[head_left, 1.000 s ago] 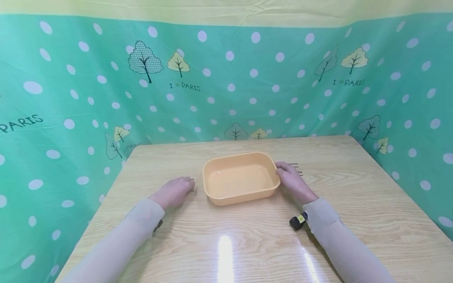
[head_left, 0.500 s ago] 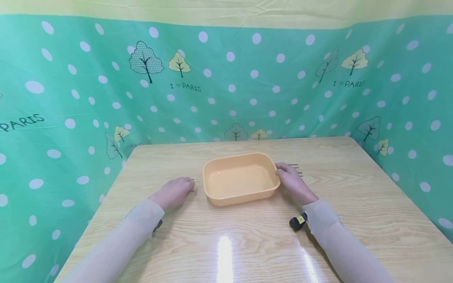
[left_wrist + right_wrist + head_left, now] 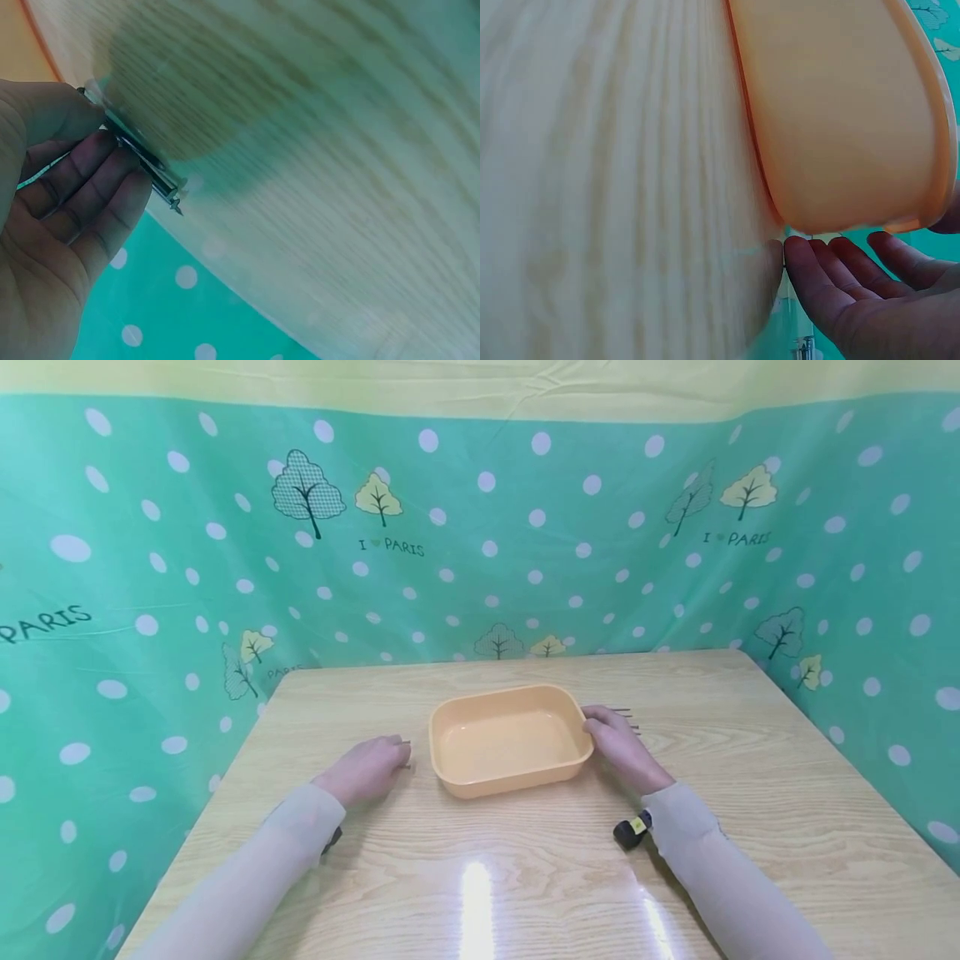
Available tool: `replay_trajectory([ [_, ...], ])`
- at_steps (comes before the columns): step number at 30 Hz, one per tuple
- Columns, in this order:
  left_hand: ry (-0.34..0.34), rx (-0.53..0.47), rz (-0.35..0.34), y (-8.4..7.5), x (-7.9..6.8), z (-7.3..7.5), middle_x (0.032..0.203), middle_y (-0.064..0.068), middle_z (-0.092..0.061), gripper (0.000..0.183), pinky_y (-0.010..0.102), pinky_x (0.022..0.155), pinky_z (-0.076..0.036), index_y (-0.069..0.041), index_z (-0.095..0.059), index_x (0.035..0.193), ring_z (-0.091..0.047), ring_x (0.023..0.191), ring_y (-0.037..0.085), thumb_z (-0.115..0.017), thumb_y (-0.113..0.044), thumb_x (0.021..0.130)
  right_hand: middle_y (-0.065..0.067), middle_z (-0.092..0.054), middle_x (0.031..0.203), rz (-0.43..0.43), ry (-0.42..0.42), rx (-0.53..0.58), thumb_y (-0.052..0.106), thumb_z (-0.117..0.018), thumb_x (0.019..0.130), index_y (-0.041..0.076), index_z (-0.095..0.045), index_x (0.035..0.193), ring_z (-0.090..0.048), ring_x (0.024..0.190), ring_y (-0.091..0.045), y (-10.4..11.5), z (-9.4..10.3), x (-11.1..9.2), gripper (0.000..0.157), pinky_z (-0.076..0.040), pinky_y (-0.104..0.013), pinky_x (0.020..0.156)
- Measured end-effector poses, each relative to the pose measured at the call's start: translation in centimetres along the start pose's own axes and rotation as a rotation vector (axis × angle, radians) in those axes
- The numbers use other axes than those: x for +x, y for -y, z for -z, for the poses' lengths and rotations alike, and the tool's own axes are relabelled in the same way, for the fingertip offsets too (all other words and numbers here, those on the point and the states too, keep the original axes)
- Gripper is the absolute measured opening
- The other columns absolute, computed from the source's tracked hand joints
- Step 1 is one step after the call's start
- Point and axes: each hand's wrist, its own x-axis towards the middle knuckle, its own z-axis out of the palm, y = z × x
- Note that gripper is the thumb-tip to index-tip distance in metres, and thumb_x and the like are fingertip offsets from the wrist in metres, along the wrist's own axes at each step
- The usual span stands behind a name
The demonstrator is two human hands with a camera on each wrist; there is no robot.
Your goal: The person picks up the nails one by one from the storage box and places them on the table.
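In the head view a yellow-orange plastic box [image 3: 510,743] stands on the wooden table. At its right end my right hand [image 3: 618,743] grips the rim, and in the right wrist view the fingers [image 3: 810,270] lie along the outer wall. To the left of the box, my left hand [image 3: 369,768] is low over the table, apart from it. Its thumb and fingertips pinch several dark metal nails [image 3: 154,176], whose ends show past the fingers in the left wrist view. The shafts are partly hidden by the hand.
Thin dark nails [image 3: 622,709] lie on the table [image 3: 480,835] just beyond my right hand. A green dotted curtain [image 3: 465,568] hangs behind the table and along both sides. Black wrist gear [image 3: 632,831] hangs under the right sleeve.
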Motion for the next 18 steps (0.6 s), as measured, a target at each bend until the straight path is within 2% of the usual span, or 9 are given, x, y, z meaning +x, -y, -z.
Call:
replay_trajectory([
  [5, 0.011, -0.013, 0.043, -0.1, -0.1, 0.6, 0.084, -0.001, -0.058, 0.012, 0.032, 0.070, -0.054, -0.007, -0.068, 0.101, -0.059, 0.076, 0.016, -0.062, -0.011, 0.091, -0.015, -0.050, 0.133, 0.023, 0.005, -0.010, 0.019, -0.044, 0.093, 0.004, -0.046, 0.136, -0.052, 0.117, -0.030, 0.1, 0.5, -0.2, 0.045, -0.041, -0.046, 0.102],
  [12, -0.002, -0.022, 0.058, 0.1, -0.2, 2.0, 0.084, -0.001, -0.058, 0.012, 0.033, 0.071, -0.054, -0.007, -0.065, 0.096, -0.059, 0.076, 0.017, -0.065, -0.008, 0.084, -0.019, -0.045, 0.137, 0.033, 0.000, -0.013, 0.020, -0.046, 0.094, 0.000, -0.040, 0.139, -0.052, 0.119, -0.034, 0.2, 1.4, -0.6, 0.049, -0.043, -0.047, 0.101],
  [15, -0.016, -0.005, 0.074, 0.2, -0.3, 2.5, 0.084, 0.001, -0.058, 0.013, 0.034, 0.069, -0.054, -0.006, -0.065, 0.096, -0.058, 0.074, 0.017, -0.066, -0.011, 0.084, -0.021, -0.045, 0.136, 0.047, -0.010, -0.054, 0.019, -0.045, 0.096, -0.001, -0.039, 0.139, -0.054, 0.118, -0.036, 0.4, 2.1, -0.7, 0.048, -0.044, -0.047, 0.101],
  [18, -0.039, -0.001, 0.104, 0.4, -0.5, 3.0, 0.086, 0.004, -0.060, 0.018, 0.036, 0.070, -0.054, -0.004, -0.065, 0.099, -0.060, 0.077, 0.020, -0.067, -0.014, 0.083, -0.022, -0.047, 0.134, 0.093, -0.026, -0.146, 0.018, -0.044, 0.096, -0.002, -0.040, 0.138, -0.055, 0.116, -0.037, 0.7, 2.9, -0.7, 0.046, -0.045, -0.047, 0.099],
])
